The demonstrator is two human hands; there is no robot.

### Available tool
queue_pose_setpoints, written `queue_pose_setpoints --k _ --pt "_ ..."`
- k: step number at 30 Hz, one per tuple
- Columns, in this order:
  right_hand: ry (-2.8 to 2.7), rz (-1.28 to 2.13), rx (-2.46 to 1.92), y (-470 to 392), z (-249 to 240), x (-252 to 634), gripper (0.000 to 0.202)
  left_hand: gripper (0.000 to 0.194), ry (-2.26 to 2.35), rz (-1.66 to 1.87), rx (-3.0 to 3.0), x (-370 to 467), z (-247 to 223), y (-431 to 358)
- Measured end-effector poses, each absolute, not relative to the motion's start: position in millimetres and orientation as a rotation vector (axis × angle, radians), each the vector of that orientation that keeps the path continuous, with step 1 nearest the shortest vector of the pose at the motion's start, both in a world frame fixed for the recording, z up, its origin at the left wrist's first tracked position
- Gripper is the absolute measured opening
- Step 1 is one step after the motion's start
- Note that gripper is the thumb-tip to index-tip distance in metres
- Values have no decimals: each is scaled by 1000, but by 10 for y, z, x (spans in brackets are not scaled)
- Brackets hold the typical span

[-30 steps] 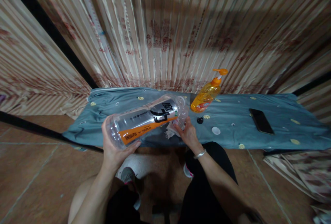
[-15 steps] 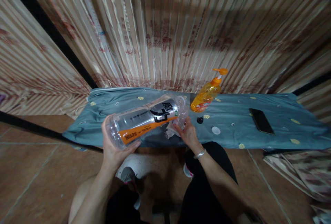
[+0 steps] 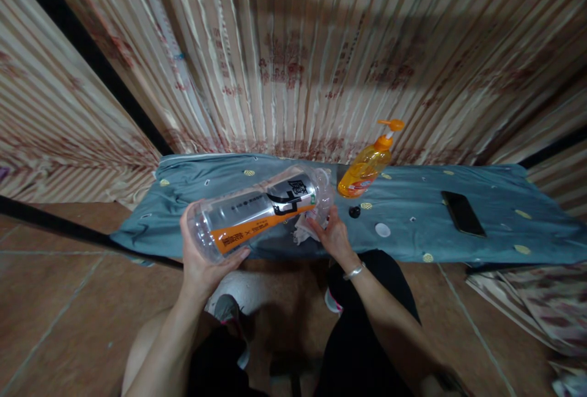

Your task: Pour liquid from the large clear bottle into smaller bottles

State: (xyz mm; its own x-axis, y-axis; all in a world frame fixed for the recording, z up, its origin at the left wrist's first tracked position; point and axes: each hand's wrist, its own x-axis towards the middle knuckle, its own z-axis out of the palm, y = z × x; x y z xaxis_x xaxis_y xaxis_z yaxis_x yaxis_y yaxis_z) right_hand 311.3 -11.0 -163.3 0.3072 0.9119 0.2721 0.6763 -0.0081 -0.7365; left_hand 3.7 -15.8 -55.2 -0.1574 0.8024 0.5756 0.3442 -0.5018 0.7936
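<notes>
One clear bottle (image 3: 257, 213) near amber-liquid dispenser (image 3: 365, 169)

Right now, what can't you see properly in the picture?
All in the head view:
Left hand: some fingers hide behind the clear bottle.
Crumpled white scrap: partly covered by the right hand.
Label: its smallest print is too tiny and blurred to read.
Patterned fabric, lower right: cut off by the picture's edge.

Bottle (image 3: 247, 216) is held over bench (image 3: 174, 213), left hand (image 3: 199, 262) at its base, right hand (image 3: 334, 237) by its neck. Pump bottle (image 3: 364, 170) is stood to the right; cap (image 3: 354, 212), disc (image 3: 382, 230), phone (image 3: 463, 213) are laid successively rightward. Curtain (image 3: 293, 48) is hung behind.
</notes>
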Motion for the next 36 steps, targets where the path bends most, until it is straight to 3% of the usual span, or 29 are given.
queue_pose_setpoints --k 36 --pt "-1390 367 -1664 -92 -1689 3100 49 109 1314 1660 1675 34 -571 -148"
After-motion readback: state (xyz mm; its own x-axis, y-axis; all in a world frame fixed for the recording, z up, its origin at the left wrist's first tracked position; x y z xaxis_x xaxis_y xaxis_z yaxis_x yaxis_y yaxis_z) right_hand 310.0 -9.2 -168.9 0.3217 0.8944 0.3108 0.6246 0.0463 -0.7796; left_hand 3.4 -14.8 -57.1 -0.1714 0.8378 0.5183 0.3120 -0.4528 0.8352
